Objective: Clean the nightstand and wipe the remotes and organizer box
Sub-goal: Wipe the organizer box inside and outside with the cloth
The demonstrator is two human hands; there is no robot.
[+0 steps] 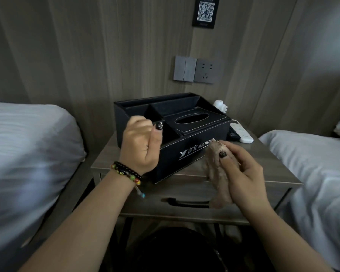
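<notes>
A black leather organizer box [186, 152] with a tissue slot and white hotel lettering stands on the grey wooden nightstand [263, 167]. My left hand [139, 146] curls over the box's front left corner, thumb up. My right hand [245, 171] grips a crumpled brownish cloth [217, 173], which hangs by the box's front right end and over the nightstand's front edge. A white remote [241, 132] and a black remote [232, 134] lie side by side behind the box's right end.
Beds with white linen flank the nightstand, one on the left [28, 154] and one on the right [312, 163]. A small white plug-in device [220, 106] sits at the back by the wall. The drawer with its handle [185, 203] faces me. Switches and a socket [196, 69] are above.
</notes>
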